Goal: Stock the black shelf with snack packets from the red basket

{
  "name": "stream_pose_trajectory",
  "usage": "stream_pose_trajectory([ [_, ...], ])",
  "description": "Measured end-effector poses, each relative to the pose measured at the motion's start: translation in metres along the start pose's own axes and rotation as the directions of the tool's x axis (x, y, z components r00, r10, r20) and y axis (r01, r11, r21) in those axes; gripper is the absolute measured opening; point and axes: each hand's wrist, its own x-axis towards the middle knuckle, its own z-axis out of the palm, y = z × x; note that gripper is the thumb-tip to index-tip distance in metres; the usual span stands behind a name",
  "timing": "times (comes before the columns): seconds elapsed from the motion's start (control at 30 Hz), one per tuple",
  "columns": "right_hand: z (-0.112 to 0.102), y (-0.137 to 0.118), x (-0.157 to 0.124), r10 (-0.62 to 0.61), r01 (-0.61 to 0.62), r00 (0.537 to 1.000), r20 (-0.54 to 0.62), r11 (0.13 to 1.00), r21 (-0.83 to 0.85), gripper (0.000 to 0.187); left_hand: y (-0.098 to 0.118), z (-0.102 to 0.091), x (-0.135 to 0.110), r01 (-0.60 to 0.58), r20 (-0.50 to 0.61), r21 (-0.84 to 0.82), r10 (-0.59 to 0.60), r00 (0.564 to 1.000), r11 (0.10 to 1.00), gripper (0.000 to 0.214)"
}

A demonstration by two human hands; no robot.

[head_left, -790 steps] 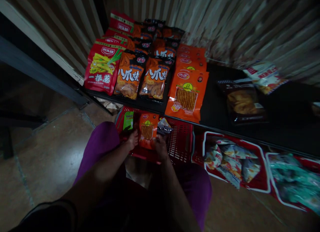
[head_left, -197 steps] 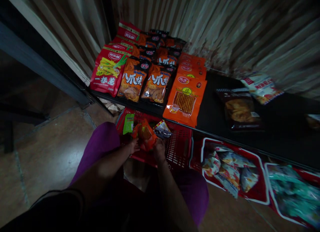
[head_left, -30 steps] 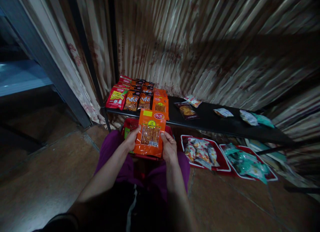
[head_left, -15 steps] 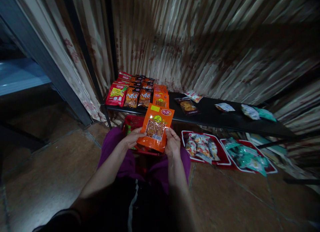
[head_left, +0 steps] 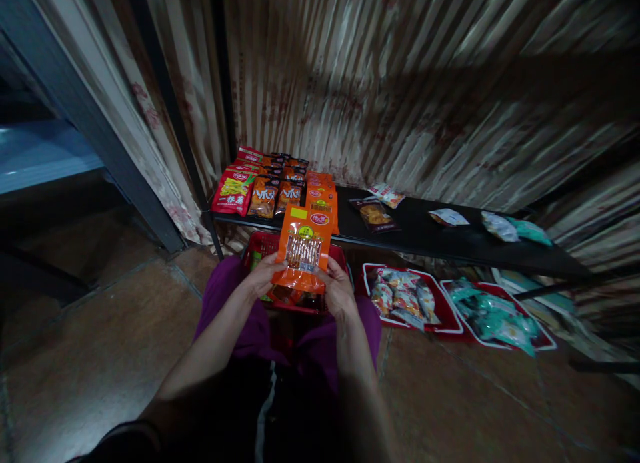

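An orange snack packet (head_left: 305, 246) with a clear window is held between my two hands, face up and tilted towards me. My left hand (head_left: 264, 276) grips its lower left edge, and my right hand (head_left: 338, 288) pinches its lower right edge. Below it, between my knees, is a red basket (head_left: 260, 242) with more packets inside, partly hidden by the held one. Just beyond, similar orange packets (head_left: 323, 200) stand on the black shelf (head_left: 415, 240), beside black-and-orange packets (head_left: 263, 195) and red packets (head_left: 233, 188).
Farther right on the shelf lie a dark brown packet (head_left: 375, 214), a white-and-red packet (head_left: 387, 196), silvery packets (head_left: 449, 216) and a teal packet (head_left: 530, 231). Two red baskets with white rims stand on the floor, holding white-and-orange packets (head_left: 405, 293) and teal packets (head_left: 500, 316). A pleated curtain (head_left: 350, 83) hangs behind.
The held orange packet has shifted slightly left and turned a little more upright. My right hand has moved left and down along its edge; my left hand still grips the other side.
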Motion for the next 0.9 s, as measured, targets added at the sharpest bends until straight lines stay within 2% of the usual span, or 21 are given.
stream_pose_trajectory([
  [0.3, -0.002, 0.001, 0.000, -0.004, 0.004, 1.000, 0.021, 1.000, 0.001, 0.048, -0.002, 0.001, 0.000, -0.021, 0.013, 0.016, 0.021, 1.000, 1.000, 0.040],
  [0.7, -0.008, 0.003, 0.002, -0.011, 0.011, 1.000, 0.010, 1.000, -0.005, 0.046, -0.006, 0.002, 0.002, -0.012, 0.016, 0.015, 0.012, 1.000, 1.000, 0.033],
  [0.9, -0.008, -0.002, 0.000, 0.003, -0.003, 1.000, 0.030, 1.000, -0.012, 0.044, -0.010, 0.001, 0.006, -0.012, 0.025, -0.009, 0.012, 1.000, 1.000, 0.037],
])
